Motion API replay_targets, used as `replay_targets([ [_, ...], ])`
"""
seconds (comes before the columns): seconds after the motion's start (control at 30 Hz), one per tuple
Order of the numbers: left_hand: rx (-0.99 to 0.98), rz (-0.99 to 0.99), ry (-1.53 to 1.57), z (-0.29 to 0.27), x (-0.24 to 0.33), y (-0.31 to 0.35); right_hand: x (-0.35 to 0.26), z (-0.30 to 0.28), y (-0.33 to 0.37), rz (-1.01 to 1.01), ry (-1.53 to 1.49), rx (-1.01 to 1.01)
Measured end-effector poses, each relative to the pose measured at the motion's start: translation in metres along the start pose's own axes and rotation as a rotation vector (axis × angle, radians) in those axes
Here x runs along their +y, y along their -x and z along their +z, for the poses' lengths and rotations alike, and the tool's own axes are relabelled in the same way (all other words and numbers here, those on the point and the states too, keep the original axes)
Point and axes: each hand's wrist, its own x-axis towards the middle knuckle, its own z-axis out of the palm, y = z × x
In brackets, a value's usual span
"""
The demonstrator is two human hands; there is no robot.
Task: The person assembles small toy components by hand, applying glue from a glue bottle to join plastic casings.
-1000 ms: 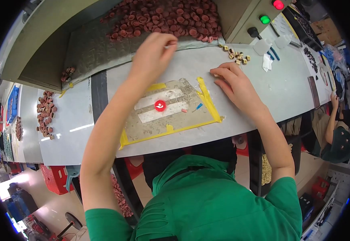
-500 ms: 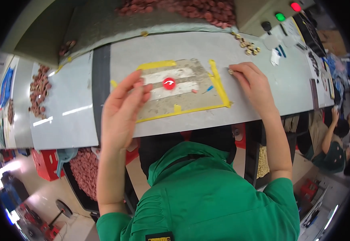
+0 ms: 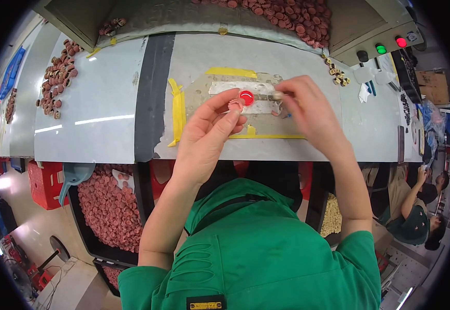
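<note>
A small pink, ridged-edged disc (image 3: 236, 105) is pinched between the thumb and fingertips of my left hand (image 3: 203, 135), just left of a glossy red round disc (image 3: 246, 97). That red disc sits in the middle of a worn plate edged with yellow tape (image 3: 266, 124). On the other side, my right hand (image 3: 315, 116) has its fingers bent over the plate, slightly blurred. At its fingertips shows a small gold-coloured piece (image 3: 278, 96). Below those fingers are small blue and pink bits, partly covered.
More gold pieces (image 3: 337, 72) lie at the back right, near a control box (image 3: 372, 33) with coloured buttons. Pink discs are heaped at the back (image 3: 307, 23), scattered on the left (image 3: 59, 75) and fill a black bin (image 3: 106, 206) below. Someone works at far right (image 3: 416, 222).
My two hands have come closer together over the plate. The pink disc in my left hand is now plainer to see, and the right hand has brought its gold piece beside the red disc.
</note>
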Motion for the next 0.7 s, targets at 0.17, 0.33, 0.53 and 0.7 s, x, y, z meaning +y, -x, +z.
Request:
replay_targets([
  [0.17, -0.04, 0.048, 0.133, -0.01, -0.007, -0.002, -0.011, 0.031, -0.024, -0.271, 0.15, 0.039],
  [0.33, -0.016, 0.062, 0.244, -0.007, -0.004, -0.002, -0.009, 0.036, -0.02, -0.277, 0.221, 0.023],
  [0.53, -0.063, 0.049, 0.284, -0.014, -0.006, -0.001, -0.008, 0.039, -0.024, -0.266, 0.184, 0.028],
  [0.7, -0.026, 0.057, 0.28, -0.011, -0.006, -0.002, -0.007, 0.037, -0.022, -0.147, 0.064, -0.016],
])
